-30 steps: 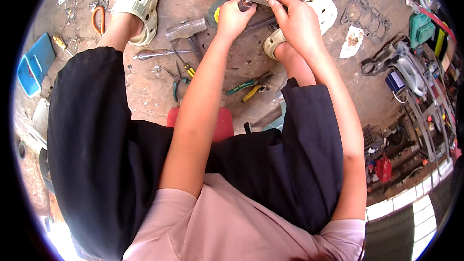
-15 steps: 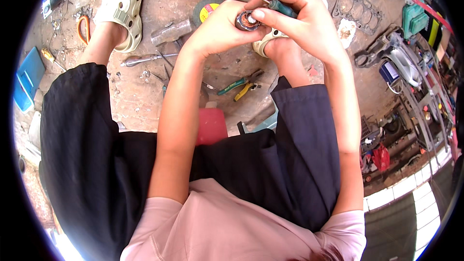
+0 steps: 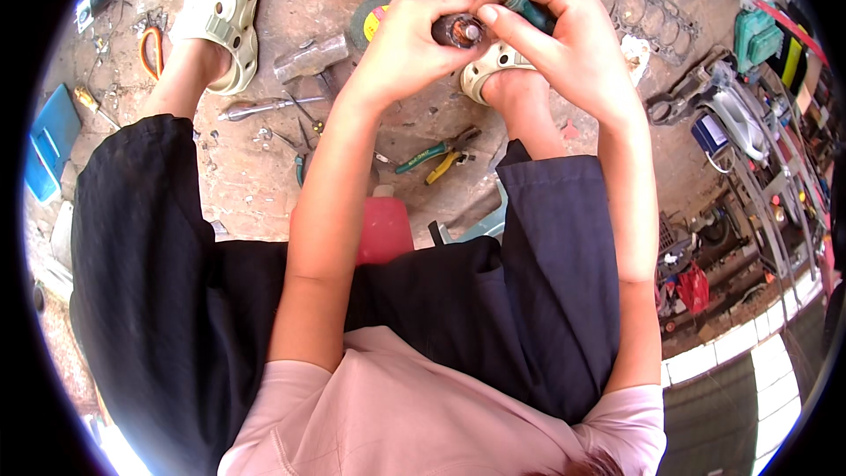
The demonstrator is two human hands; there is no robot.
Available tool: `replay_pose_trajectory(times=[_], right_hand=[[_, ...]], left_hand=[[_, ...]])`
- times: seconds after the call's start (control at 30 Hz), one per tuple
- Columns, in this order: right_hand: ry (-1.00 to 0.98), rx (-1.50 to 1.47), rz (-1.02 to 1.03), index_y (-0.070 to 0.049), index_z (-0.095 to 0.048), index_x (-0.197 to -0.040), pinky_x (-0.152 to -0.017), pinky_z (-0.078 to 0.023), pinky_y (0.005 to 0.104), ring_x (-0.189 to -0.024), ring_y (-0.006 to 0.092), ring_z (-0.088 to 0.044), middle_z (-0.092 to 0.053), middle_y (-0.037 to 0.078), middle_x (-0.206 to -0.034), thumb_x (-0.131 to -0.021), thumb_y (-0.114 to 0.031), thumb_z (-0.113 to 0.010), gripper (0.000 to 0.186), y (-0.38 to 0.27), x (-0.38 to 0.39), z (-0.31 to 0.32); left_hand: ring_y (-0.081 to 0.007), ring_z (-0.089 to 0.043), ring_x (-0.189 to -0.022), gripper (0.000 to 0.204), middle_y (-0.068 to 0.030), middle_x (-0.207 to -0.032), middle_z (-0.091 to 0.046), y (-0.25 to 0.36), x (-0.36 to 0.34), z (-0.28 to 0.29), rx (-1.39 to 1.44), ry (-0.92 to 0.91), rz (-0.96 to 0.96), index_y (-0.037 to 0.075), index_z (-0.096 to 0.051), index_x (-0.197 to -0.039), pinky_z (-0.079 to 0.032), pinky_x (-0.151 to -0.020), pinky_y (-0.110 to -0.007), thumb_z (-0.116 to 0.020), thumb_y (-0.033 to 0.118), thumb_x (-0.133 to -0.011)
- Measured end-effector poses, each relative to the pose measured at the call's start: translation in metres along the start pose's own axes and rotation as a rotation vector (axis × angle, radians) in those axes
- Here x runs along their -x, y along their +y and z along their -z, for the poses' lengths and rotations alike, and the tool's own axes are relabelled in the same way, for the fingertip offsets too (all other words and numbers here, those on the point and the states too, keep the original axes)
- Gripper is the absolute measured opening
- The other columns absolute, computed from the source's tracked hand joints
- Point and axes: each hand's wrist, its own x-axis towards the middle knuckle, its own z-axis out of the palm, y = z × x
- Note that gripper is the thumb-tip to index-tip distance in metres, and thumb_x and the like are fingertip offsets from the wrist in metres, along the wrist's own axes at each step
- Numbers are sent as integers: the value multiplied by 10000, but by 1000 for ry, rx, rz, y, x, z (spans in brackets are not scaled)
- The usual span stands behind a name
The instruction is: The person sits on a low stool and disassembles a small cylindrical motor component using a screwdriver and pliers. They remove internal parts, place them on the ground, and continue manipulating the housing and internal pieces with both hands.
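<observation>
My left hand (image 3: 401,44) is closed around a dark cylindrical motor armature (image 3: 456,31), with copper-coloured windings and a pale shaft end turned toward me. Most of its body is hidden by my fingers. In my right hand (image 3: 573,48) is a screwdriver (image 3: 531,12) with a dark green handle, held against the palm by curled fingers. Its thin metal shank points up and to the left, away from the armature. The right thumb and index finger sit just beside the armature; whether they touch it is unclear. Both hands are above my right clog (image 3: 480,79).
On the stained floor lie a hammer (image 3: 311,57), green-and-yellow pliers (image 3: 445,154), a clear-handled screwdriver (image 3: 251,109) and a disc with a yellow label (image 3: 372,23). A red container (image 3: 386,227) stands between my legs. Metal parts and a flat gasket (image 3: 654,18) are at the right.
The right thumb has come off the armature's end and shifted up and right with the screwdriver. My left hand has tilted the armature, showing more of its side and shaft.
</observation>
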Motion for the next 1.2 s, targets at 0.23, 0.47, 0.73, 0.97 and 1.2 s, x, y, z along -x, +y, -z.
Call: replay_pose_trajectory(times=[0.23, 0.47, 0.73, 0.97, 1.2], right_hand=[[35, -43, -118, -15, -610, -1021, -620, -454, 271, -663, 118, -557, -606, 48, -729, -957, -143, -560, 152, -12, 14, -8], [42, 165, -74, -34, -602, -945, -571, -445, 290, -592, 157, -553, -575, 71, -644, -936, -150, -591, 118, -6, 13, -12], [90, 219, -79, -10, -643, -904, -567, -443, 294, -603, 153, -567, -595, 80, -655, -912, -168, -626, 159, -14, 16, -5], [4, 270, -185, 7, -674, -918, -567, -450, 289, -609, 142, -577, -619, 88, -680, -907, -175, -634, 187, -24, 13, 5], [0, 229, -223, 18, -676, -918, -562, -448, 284, -610, 135, -579, -626, 88, -688, -899, -170, -645, 191, -24, 12, 7]], left_hand=[[-174, -437, -555, 281, -74, -628, -463, -19, -5, 4, -390, 371, -94, 7, -532, -713, -406, -533, -304, -786, 120, -751], [-200, -404, -537, 316, -83, -610, -440, -23, -6, 0, -468, 442, -102, 16, -499, -681, -395, -517, -311, -783, 131, -757], [-255, -433, -545, 300, -102, -628, -454, -25, -8, 0, -519, 433, -148, 24, -509, -691, -409, -527, -326, -766, 159, -768], [-290, -545, -626, 231, -95, -691, -541, -27, -7, 3, -542, 345, -168, 47, -568, -743, -453, -565, -357, -761, 174, -754], [-295, -556, -636, 221, -100, -707, -565, -33, -5, 3, -546, 334, -151, 47, -585, -756, -464, -576, -352, -768, 170, -740]])
